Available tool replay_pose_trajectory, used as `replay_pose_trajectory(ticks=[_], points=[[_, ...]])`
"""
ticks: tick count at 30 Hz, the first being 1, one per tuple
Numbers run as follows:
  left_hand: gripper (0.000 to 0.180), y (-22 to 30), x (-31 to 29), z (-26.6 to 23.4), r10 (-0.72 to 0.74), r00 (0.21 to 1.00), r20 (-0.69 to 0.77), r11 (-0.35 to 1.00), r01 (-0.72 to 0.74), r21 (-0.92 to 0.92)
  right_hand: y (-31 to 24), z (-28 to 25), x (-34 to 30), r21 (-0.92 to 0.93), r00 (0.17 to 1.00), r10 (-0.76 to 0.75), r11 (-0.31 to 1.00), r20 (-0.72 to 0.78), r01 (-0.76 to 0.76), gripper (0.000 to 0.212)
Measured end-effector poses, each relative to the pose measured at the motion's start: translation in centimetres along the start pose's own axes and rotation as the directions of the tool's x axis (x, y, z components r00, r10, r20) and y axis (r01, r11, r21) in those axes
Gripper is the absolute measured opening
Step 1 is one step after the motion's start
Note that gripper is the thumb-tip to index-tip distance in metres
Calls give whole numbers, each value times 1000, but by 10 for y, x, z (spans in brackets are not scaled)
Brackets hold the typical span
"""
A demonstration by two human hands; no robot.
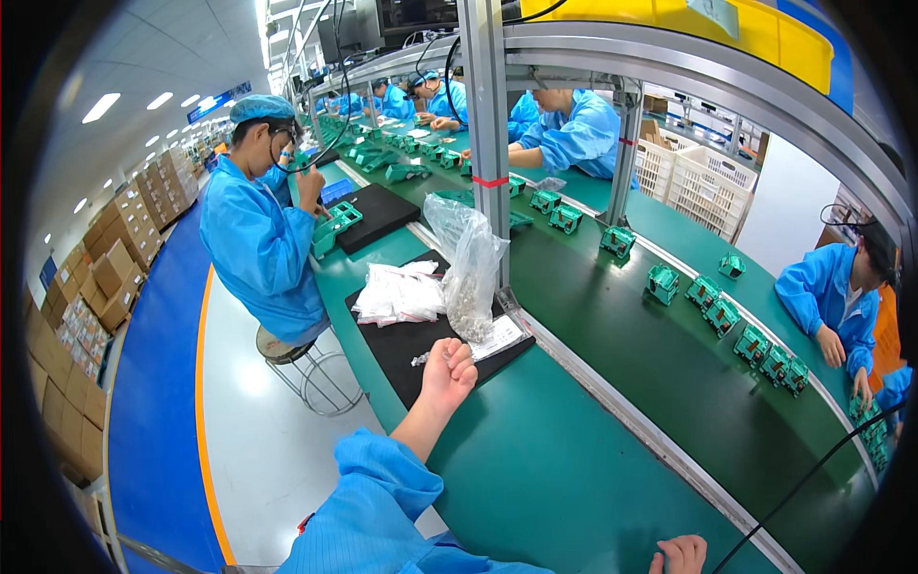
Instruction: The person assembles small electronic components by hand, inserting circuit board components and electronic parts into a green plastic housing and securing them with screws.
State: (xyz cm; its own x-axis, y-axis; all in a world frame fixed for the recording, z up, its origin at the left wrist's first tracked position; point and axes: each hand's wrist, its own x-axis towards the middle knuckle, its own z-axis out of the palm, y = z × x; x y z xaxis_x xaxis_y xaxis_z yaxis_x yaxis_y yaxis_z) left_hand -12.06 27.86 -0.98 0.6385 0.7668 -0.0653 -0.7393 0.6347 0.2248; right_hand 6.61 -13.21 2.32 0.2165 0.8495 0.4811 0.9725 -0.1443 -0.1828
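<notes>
My left hand (449,371) reaches forward in a blue sleeve onto a black mat (402,349) on the green bench. Its fingers are curled down, and what is under them is hidden. A few small metal parts (419,360) lie on the mat just left of the knuckles. Right behind the hand stands a clear plastic bag (470,277) filled with small metal pieces, with a paper slip (499,337) at its foot. My right hand (681,554) shows only partly at the lower edge, resting on the green bench top (555,459).
White packets (400,292) lie on the mat's far left. A dark conveyor belt (622,325) carries several green assemblies (662,283). A metal post (490,143) rises behind the bag. Workers in blue coats sit on a stool (258,239) to the left and along the line.
</notes>
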Motion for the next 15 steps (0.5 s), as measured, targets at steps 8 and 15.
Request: replay_pose_trajectory(ticks=[8, 15], points=[[23, -27, -5, 13, -152, 981, 117, 988, 151, 14, 3, 0, -9, 7, 999, 21, 1000, -25, -21, 23], [20, -69, -17, 32, -408, 909, 88, 913, 405, 56, 4, 1, -22, -19, 997, 67, 997, -48, -68, 23]])
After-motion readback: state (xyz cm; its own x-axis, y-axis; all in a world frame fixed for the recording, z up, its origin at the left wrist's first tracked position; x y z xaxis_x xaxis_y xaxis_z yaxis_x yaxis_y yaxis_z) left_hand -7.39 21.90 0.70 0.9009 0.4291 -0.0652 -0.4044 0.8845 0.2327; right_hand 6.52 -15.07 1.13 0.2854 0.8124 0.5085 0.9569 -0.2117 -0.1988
